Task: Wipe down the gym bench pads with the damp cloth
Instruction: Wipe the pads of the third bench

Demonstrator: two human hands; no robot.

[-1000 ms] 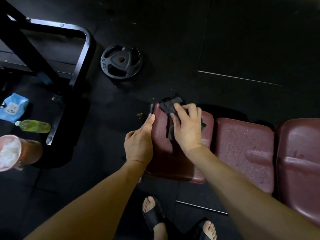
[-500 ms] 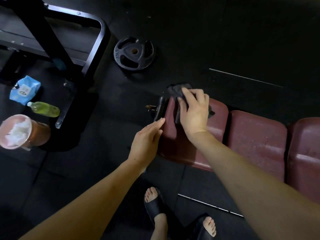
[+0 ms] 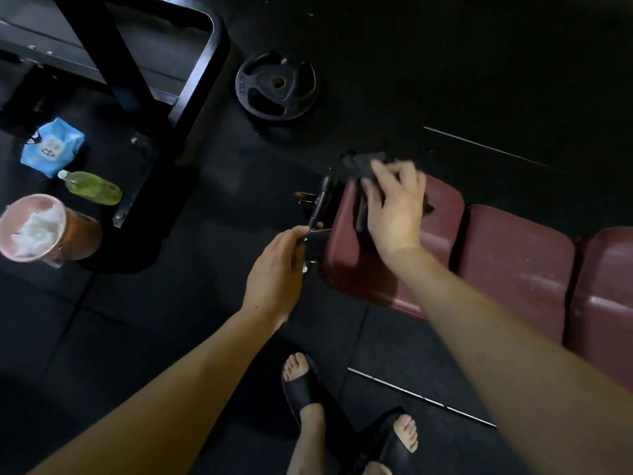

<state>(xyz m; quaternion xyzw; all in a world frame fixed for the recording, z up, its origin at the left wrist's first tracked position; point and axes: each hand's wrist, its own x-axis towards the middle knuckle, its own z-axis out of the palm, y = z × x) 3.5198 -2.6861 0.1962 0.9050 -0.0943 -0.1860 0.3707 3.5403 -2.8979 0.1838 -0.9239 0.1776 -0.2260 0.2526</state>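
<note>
Three maroon bench pads run left to right: the end pad [image 3: 349, 269], the middle pad [image 3: 513, 262] and the right pad [image 3: 606, 286]. A dark damp cloth [image 3: 359, 163] lies over the far corner of the end pad. My right hand [image 3: 394, 210] presses on the cloth with spread fingers and is blurred by motion; most of the cloth is hidden under it. At the bench's left end, my left hand [image 3: 277, 269] curls its fingers round the black metal bracket [image 3: 317, 214].
A black weight plate [image 3: 275, 85] lies on the dark rubber floor beyond the bench. A black rack frame [image 3: 191, 80] stands at the upper left, with a blue packet [image 3: 53, 145], a green bottle [image 3: 92, 186] and a pink cup [image 3: 37, 228] beside it. My feet in black slides [image 3: 301, 382] are below.
My right hand slid the cloth toward the far end corner of the pad. My left hand left the pad's side and took hold of the metal bracket.
</note>
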